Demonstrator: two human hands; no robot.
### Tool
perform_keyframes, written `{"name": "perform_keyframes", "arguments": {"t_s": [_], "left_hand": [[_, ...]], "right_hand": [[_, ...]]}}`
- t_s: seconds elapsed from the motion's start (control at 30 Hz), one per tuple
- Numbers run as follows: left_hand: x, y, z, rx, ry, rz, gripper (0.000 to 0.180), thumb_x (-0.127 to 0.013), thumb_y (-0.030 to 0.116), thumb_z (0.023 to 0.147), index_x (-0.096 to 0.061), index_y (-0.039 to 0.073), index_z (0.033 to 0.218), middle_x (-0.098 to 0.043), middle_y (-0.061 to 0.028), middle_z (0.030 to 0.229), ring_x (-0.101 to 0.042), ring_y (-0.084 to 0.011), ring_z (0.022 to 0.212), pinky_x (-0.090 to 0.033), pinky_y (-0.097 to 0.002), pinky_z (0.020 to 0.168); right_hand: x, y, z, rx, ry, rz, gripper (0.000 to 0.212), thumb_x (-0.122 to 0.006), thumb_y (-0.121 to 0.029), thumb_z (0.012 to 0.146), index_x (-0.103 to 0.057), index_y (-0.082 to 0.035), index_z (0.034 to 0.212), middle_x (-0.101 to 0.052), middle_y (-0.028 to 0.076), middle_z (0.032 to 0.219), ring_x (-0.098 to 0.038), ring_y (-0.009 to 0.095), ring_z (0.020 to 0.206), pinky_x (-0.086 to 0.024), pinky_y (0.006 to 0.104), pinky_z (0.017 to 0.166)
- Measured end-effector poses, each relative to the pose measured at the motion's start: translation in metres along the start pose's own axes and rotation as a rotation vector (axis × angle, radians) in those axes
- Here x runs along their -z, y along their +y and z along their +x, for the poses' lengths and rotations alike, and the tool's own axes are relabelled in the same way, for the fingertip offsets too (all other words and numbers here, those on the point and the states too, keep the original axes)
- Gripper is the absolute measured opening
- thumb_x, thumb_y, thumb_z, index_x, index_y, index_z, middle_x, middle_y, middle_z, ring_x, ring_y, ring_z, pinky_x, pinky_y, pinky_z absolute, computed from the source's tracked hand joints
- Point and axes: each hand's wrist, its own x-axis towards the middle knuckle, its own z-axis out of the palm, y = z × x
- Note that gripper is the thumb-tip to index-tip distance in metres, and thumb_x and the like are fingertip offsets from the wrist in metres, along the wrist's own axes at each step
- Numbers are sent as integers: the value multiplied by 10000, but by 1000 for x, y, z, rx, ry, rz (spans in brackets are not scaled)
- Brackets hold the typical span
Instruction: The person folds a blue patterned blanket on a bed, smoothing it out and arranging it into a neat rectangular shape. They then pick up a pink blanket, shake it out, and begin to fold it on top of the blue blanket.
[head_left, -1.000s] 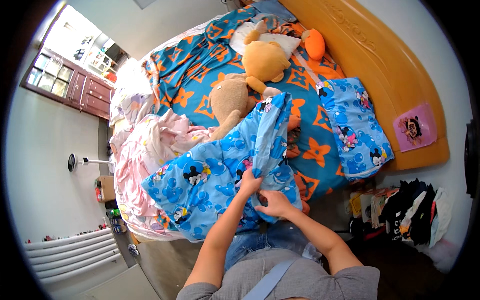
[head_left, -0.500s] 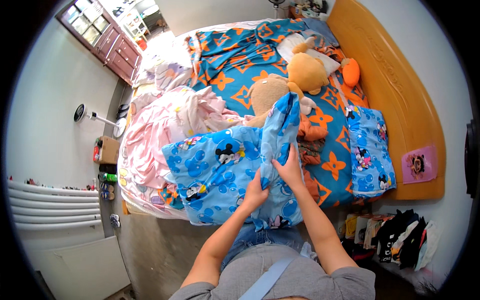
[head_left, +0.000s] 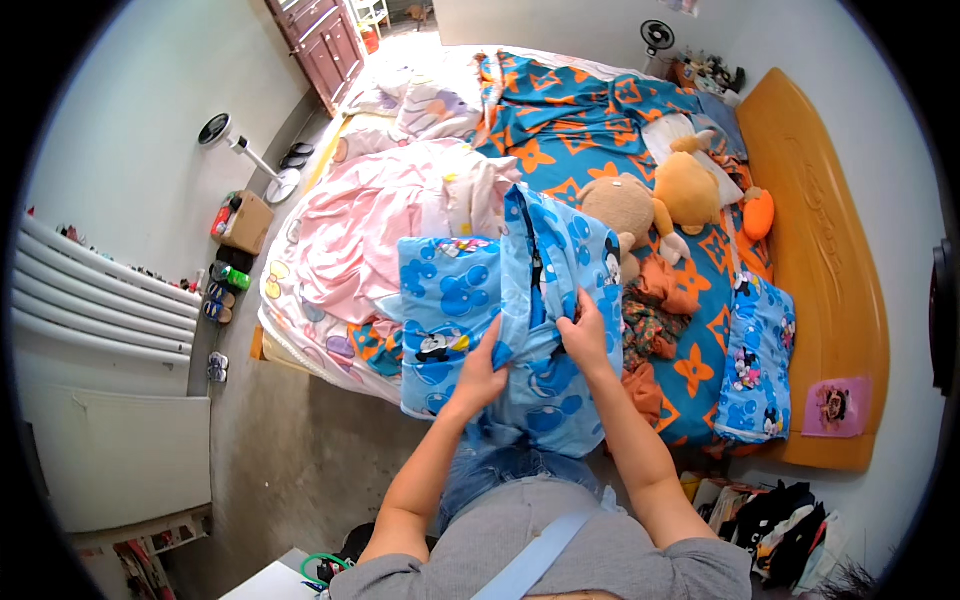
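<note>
A blue cartoon-print quilt cover [head_left: 450, 285], folded and padded-looking, hangs in front of me over the near edge of the bed. My left hand [head_left: 483, 378] grips one side of its raised middle fold, thumb pointing up. On the other side of that fold, my right hand [head_left: 586, 335] pinches the cloth with its fingers bent. Between the two hands the fabric parts in a long slit, dark inside. Most of my fingertips are hidden behind or within the cloth. The lower end of the cover rests against my jeans.
The bed's teal-and-orange sheet [head_left: 693, 372] carries a pink blanket [head_left: 365, 225], a tan plush toy [head_left: 618, 208], a yellow plush toy [head_left: 688, 190] and a blue pillow [head_left: 757, 360] by the wooden headboard [head_left: 825, 270]. A white fan [head_left: 250, 150] and cardboard box [head_left: 246, 222] stand left.
My view has swung left, so the bed sits further right. The fold between my hands has been spread wider, exposing the slit, and the cover has drawn closer to me.
</note>
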Motion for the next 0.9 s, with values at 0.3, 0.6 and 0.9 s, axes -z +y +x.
{"name": "perform_keyframes", "arguments": {"t_s": [0.3,0.6,0.9], "left_hand": [[98,-62,-35,38,277,-101,717,-512,-76,749,-310,105,1413,-507,-206,1282,-486,-332,1203,-383,-352,980],[99,-213,-65,270,349,-24,406,-580,53,819,-503,56,1218,-570,-168,1061,-568,-315,963,-454,-352,852],[62,-192,-75,97,361,219,501,-720,289,736,-567,77,1163,-586,-133,1112,-531,-315,1063,-433,-412,891]], "right_hand": [[-131,-32,-16,62,-229,-10,614,-511,-25,705,-405,47,1306,-608,194,1028,-600,250,895,-467,315,792],[-216,63,-15,60,-222,-427,644,-544,-50,706,-385,10,1327,-594,215,1053,-592,324,903,-464,362,800],[-206,92,-10,-184,-384,-411,673,-585,-47,754,-308,11,1365,-524,258,1221,-527,362,1130,-429,377,939]]}}
